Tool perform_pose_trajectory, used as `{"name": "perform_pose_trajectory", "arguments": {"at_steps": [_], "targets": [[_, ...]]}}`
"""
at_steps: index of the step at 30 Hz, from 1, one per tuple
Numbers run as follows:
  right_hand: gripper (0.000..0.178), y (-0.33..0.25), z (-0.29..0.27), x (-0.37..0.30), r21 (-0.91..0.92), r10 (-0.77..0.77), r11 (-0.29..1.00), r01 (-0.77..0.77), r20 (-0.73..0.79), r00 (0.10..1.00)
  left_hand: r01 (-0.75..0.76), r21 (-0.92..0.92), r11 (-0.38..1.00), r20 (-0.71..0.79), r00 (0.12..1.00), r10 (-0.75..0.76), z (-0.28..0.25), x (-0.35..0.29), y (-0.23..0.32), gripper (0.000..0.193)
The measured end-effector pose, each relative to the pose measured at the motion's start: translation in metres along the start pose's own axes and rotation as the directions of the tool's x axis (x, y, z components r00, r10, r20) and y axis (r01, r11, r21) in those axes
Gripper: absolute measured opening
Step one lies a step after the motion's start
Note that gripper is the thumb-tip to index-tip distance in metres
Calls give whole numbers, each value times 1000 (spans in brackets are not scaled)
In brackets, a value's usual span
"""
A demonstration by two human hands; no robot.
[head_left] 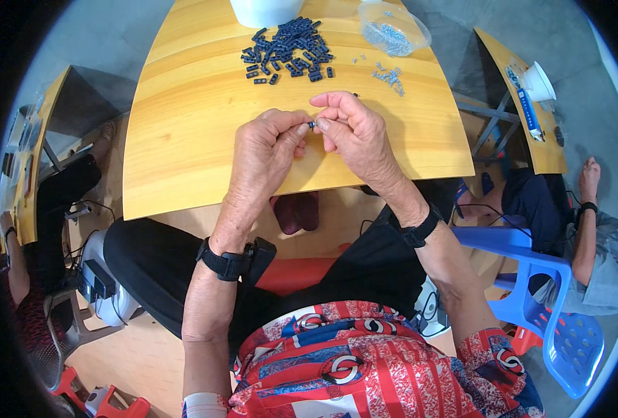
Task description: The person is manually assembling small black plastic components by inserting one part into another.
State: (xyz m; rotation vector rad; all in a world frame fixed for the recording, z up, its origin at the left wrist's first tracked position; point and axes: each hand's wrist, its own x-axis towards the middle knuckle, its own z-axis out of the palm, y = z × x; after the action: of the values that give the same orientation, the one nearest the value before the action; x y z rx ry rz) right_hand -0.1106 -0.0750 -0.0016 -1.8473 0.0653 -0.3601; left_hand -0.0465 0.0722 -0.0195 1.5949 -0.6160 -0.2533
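Over the near half of the table, my two hands meet fingertip to fingertip. My left hand [262, 145] is closed, pinching a small dark blue plastic piece [312, 125] between thumb and forefinger. My right hand [357, 131] pinches at the other end of that piece, its upper finger lifted and curved; whatever tiny thing lies in its fingertips is mostly hidden. Beyond my hands is a heap of small dark blue plastic blocks [296, 47] with holes in them. To its right lie loose small silver metal parts [391, 79], perhaps screws.
A clear plastic tub [420, 35] of silver parts and a white container [265, 12] stand at the wooden table's [183, 139] far side. Blue plastic chair [556, 306] and a seated person [605, 251] are at right; another person sits left, beside a second table.
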Motion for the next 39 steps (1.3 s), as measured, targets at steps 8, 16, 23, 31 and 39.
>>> {"name": "perform_pose_trajectory", "arguments": {"at_steps": [8,16,23,31,39], "targets": [[21,1,5,-4,-146,-92,985,87,-25,995,-30,151,988,45,999,24,-8,1,5,11],[21,3,8,-5,-320,-208,927,197,-1,978,-56,190,980,97,995,38,-15,3,1,11],[26,3,9,-6,-437,-340,840,321,37,940,-102,294,950,143,988,62,-21,6,6,12],[32,1,9,-8,-427,-341,846,320,28,940,95,97,991,151,982,-109,-22,6,14,12],[35,0,9,-7,-403,-350,851,336,41,936,186,80,979,198,960,-199,-27,8,12,15]]}}
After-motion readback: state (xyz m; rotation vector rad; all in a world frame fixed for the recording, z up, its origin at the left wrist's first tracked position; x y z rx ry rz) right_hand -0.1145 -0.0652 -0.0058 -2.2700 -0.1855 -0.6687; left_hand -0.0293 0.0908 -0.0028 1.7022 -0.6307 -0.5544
